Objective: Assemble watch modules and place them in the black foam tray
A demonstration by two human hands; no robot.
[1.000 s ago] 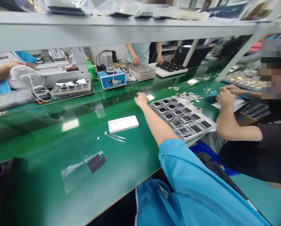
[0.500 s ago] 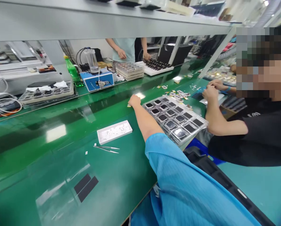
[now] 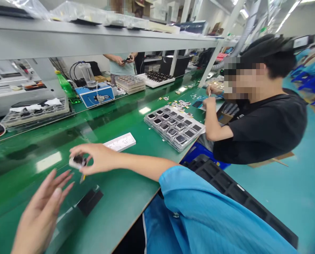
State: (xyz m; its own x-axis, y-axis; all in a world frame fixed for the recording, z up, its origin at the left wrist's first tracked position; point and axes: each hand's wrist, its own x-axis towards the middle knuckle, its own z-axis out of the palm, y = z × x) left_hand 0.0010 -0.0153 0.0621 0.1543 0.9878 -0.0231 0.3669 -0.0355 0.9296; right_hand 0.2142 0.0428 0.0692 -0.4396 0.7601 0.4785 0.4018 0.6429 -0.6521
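Between the thumb and fingers of my right hand is a small white-rimmed part with a dark middle and a yellowish tab hanging below. It looks like a watch-sized frame, though blur hides its details. My left hand is raised just below and to the left, fingers apart, holding nothing. Behind my right wrist lies a shallow white box with tiny pieces in it, partly covered by the hand. Two dark strips lie on clear film near my left hand. The tweezers are hidden behind my right arm.
A clear tray of square dark-faced parts sits right of the box, with loose small parts beyond. A co-worker sits at the right. A blue machine and green bottle stand at the back; a shelf crosses above.
My right hand has come back leftward from the far side of the bench, now with the white-rimmed part. My left hand has come into view. The view has swung right.
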